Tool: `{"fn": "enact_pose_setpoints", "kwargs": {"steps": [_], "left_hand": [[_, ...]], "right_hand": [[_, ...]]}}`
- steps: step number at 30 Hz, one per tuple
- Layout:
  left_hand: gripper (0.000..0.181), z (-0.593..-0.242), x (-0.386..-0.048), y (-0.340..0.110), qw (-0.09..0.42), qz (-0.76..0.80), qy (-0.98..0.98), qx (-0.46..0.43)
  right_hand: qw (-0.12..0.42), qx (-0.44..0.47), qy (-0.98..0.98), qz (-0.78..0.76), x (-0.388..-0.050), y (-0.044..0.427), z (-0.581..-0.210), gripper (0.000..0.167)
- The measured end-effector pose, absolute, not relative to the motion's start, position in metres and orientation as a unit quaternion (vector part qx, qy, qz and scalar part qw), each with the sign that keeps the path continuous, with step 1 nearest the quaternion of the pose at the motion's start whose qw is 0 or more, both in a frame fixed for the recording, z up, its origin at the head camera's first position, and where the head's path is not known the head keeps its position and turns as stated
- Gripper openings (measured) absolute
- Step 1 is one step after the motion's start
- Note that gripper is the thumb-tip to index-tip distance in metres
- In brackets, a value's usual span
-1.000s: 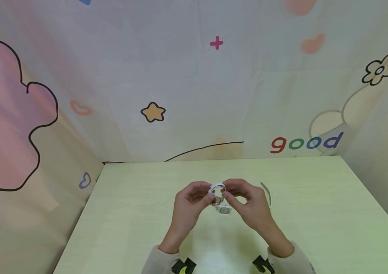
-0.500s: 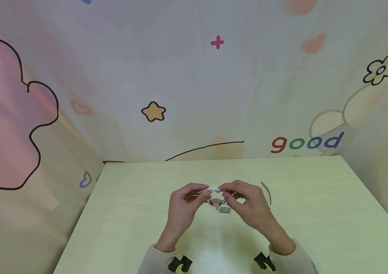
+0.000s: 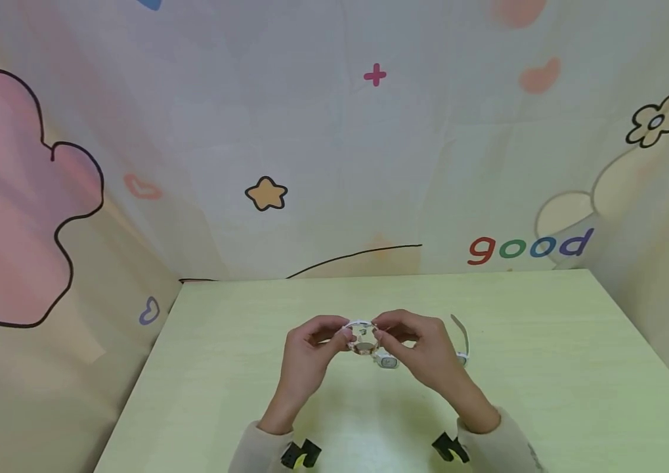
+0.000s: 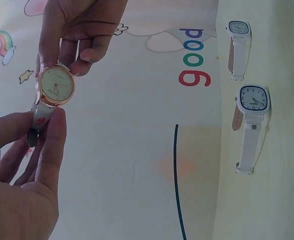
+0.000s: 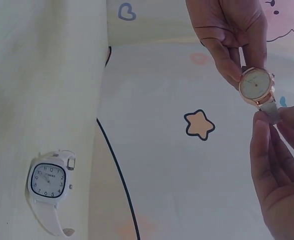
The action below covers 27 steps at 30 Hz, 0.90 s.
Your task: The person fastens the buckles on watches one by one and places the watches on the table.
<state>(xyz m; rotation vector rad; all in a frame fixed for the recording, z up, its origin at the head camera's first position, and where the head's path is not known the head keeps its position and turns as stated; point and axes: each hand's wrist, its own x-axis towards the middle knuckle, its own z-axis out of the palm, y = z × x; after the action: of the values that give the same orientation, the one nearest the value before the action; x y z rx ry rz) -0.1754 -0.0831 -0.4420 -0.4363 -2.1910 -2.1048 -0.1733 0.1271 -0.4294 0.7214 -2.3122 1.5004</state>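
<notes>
Round rose-gold wristwatch (image 4: 57, 85) held up above desk (image 3: 204, 368).
Left hand (image 3: 304, 355) and right hand (image 3: 431, 345) pinch its strap; two square-cased white wristwatches (image 4: 253, 98) lie below, apart.

A pale yellow-green tabletop (image 3: 222, 355) spreads across 6 o'clock in the head view, widening toward the bottom from a straight far edge; a soft bright reflection (image 3: 378, 450) lies on it at 6. Behind it and along its sides hangs a pale, lightly creased printed wall covering (image 3: 322, 125). Its prints include a black-outlined pink cloud (image 3: 3, 197) at 9 o'clock, an orange star (image 3: 266, 194) near 10, a pink cross (image 3: 375, 75) just past 12, a coral heart (image 3: 539, 75) at 2, a flower (image 3: 656, 121) between 2 and 3, and a 4-letter, multicoloured "good" (image 3: 541, 247) at 3. In the left wrist view, a rainbow (image 4: 4, 42) shows at 10. The wrist views look dimmer.
</notes>
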Motion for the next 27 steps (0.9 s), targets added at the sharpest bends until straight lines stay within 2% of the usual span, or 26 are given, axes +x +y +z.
{"fn": "enact_pose_setpoints", "kwargs": {"steps": [5,10,19,27], "left_hand": [[0.017,-0.443,-0.18,-0.087,0.042,-0.687,-0.715,-0.125],[0.016,-0.445,-0.183,-0.094,0.027,-0.678,-0.727,-0.105],[0.021,-0.464,-0.195,-0.106,0.021,-0.672,-0.738,-0.057],[0.021,-0.48,-0.21,-0.113,0.015,-0.675,-0.737,-0.02]], "right_hand": [[0.124,0.228,-0.797,0.546,-0.18,0.118,-0.433,0.013],[0.11,0.198,-0.803,0.551,-0.187,0.108,-0.438,0.013],[0.069,0.143,-0.803,0.574,-0.203,0.084,-0.454,0.013],[0.075,0.1,-0.815,0.566,-0.216,0.064,-0.468,0.012]]}}
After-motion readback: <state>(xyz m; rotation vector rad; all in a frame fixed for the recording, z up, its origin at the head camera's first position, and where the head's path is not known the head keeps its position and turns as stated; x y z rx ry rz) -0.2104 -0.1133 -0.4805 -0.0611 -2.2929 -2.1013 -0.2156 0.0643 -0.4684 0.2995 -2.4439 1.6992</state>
